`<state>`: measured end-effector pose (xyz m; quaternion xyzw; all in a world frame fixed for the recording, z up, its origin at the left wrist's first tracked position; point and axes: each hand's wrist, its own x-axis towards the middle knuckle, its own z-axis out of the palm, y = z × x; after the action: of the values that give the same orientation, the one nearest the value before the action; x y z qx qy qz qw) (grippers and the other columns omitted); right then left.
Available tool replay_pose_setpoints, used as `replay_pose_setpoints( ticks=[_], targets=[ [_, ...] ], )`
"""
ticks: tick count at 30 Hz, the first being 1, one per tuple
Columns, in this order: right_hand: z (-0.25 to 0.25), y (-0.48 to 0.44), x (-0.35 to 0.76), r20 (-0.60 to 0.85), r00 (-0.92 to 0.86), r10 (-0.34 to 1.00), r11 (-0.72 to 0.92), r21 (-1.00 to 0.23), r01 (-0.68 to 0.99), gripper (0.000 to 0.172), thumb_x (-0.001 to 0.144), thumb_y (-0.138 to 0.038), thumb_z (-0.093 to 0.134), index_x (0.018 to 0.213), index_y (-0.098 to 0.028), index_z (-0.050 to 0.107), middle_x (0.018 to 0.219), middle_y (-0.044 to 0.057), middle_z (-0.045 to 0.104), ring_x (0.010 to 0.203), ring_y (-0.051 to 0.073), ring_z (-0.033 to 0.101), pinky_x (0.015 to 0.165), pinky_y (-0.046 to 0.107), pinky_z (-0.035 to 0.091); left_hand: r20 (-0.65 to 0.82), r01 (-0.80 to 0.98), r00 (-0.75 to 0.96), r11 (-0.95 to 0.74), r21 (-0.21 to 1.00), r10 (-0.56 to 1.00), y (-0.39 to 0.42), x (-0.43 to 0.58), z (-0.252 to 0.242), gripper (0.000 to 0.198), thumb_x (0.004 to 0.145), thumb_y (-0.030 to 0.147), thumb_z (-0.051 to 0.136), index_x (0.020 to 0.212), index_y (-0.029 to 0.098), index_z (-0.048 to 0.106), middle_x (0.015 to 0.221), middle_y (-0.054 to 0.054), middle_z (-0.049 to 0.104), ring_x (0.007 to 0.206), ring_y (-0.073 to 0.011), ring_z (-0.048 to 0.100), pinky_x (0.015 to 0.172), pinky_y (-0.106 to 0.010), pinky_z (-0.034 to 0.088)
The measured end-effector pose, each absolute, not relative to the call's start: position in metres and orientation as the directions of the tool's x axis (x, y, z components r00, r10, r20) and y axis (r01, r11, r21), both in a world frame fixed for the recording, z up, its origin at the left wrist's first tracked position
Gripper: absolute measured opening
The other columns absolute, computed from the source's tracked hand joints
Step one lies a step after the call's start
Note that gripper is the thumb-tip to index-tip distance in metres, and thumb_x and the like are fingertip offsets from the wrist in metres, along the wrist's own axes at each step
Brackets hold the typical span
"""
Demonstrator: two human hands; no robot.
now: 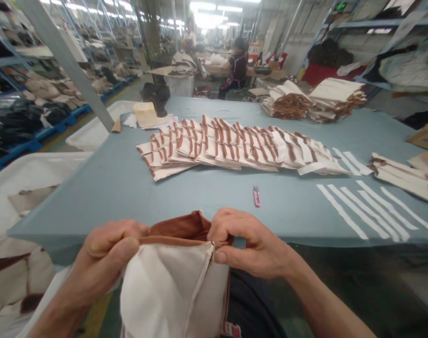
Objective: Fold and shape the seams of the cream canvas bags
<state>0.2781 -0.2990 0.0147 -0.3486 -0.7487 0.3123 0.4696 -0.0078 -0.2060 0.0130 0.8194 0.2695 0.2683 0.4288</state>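
A cream fabric bag (164, 281) with a brown lining hangs between my hands in front of the table's near edge. My left hand (110, 253) pinches its top rim at the left, thumb on the outside. At the right corner, by a vertical seam, my right hand (247, 241) grips the same rim between thumb and fingers. The mouth of the bag gapes, showing the brown inside. Its lower end runs out of view. Beyond my right hand, pink thread snips (257, 196) lie on the table.
A long row of overlapping cream-and-brown sewn pieces (217, 143) crosses the blue-covered table (104, 188). White strips (372, 211) lie at right, stacked pieces (291, 101) at the back. White bins (5, 176) stand left. A person (238, 68) sits farther off.
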Motion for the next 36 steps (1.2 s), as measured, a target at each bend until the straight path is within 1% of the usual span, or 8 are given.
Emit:
replay_pose_setpoints(
  ticks=[2,5,8,15,20,27,31,36],
  targets=[
    [0.028,-0.298,0.281,0.507,-0.313,0.803,0.585,-0.771,0.253,0.044,0.108,-0.050,0.055,0.077,-0.020,0.058,0.073,0.001,0.066,0.073,0.015,0.059,0.082,0.033,0.046,0.274,0.132,0.709,-0.505,0.853,0.649,-0.194,-0.009,0.011,0.053,0.106,0.051,0.050,0.063,0.020,0.046,0.058,0.004,0.044,0.056,-0.0130,0.045,0.058,-0.026,0.040],
    [0.044,-0.296,0.282,0.512,-0.346,0.787,0.610,-0.732,0.303,0.047,0.108,-0.053,0.052,0.077,-0.019,0.058,0.068,-0.002,0.060,0.067,0.013,0.053,0.080,0.032,0.045,0.227,0.104,0.790,-0.490,0.865,0.570,-0.185,-0.002,0.014,0.055,0.101,0.067,0.051,0.082,0.018,0.067,0.077,-0.001,0.067,0.072,-0.0176,0.061,0.068,-0.025,0.047],
    [0.048,-0.295,0.277,0.468,-0.400,0.788,0.596,-0.743,0.304,0.049,0.107,-0.057,0.051,0.077,-0.019,0.058,0.066,-0.004,0.054,0.064,0.012,0.048,0.071,0.029,0.042,0.170,0.130,0.853,-0.517,0.846,0.493,-0.191,0.014,0.026,0.063,0.095,0.077,0.054,0.100,0.017,0.073,0.096,-0.007,0.076,0.088,-0.0217,0.067,0.080,-0.027,0.050],
    [0.037,-0.303,0.273,0.352,-0.397,0.847,0.471,-0.845,0.255,0.050,0.104,-0.059,0.056,0.074,-0.019,0.054,0.066,-0.006,0.050,0.060,0.009,0.042,0.059,0.023,0.035,0.127,0.058,0.905,-0.413,0.909,0.406,-0.217,0.058,0.042,0.049,0.087,0.062,0.076,0.078,0.016,0.066,0.070,0.003,0.058,0.067,-0.0125,0.048,0.064,-0.022,0.040],
    [0.029,-0.309,0.277,0.253,-0.352,0.901,0.353,-0.899,0.259,0.045,0.101,-0.052,0.063,0.073,-0.018,0.055,0.065,-0.007,0.046,0.058,0.008,0.039,0.057,0.023,0.032,0.039,0.062,0.910,-0.227,0.972,0.414,-0.225,0.067,0.033,0.026,0.093,0.034,0.069,0.075,0.015,0.064,0.063,0.006,0.046,0.057,-0.0083,0.035,0.053,-0.020,0.028],
    [-0.001,-0.302,0.276,0.050,-0.375,0.926,0.082,-0.994,0.069,0.049,0.091,-0.059,0.073,0.074,-0.018,0.055,0.064,-0.008,0.042,0.057,0.008,0.033,0.051,0.022,0.027,-0.008,0.102,0.908,-0.202,0.974,0.419,-0.224,0.062,0.024,0.026,0.093,0.033,0.066,0.076,0.013,0.067,0.061,0.005,0.048,0.056,-0.0086,0.035,0.053,-0.020,0.030],
    [-0.008,-0.298,0.276,0.058,-0.397,0.916,0.079,-0.996,0.038,0.047,0.091,-0.059,0.071,0.075,-0.018,0.055,0.064,-0.007,0.044,0.058,0.009,0.036,0.052,0.021,0.029,0.022,0.087,0.898,-0.226,0.970,0.439,-0.226,0.063,0.019,0.025,0.094,0.030,0.062,0.075,0.014,0.064,0.063,0.005,0.050,0.057,-0.0087,0.039,0.053,-0.020,0.033],
    [0.016,-0.306,0.271,0.143,-0.381,0.914,0.277,-0.904,0.325,0.024,0.089,-0.034,0.068,0.076,-0.019,0.056,0.066,-0.007,0.047,0.059,0.009,0.040,0.059,0.023,0.032,0.190,0.096,0.832,-0.472,0.876,0.521,-0.238,0.066,0.018,0.023,0.083,0.012,0.052,0.063,0.019,0.042,0.059,0.008,0.039,0.054,-0.0076,0.034,0.052,-0.020,0.028]
  ],
)
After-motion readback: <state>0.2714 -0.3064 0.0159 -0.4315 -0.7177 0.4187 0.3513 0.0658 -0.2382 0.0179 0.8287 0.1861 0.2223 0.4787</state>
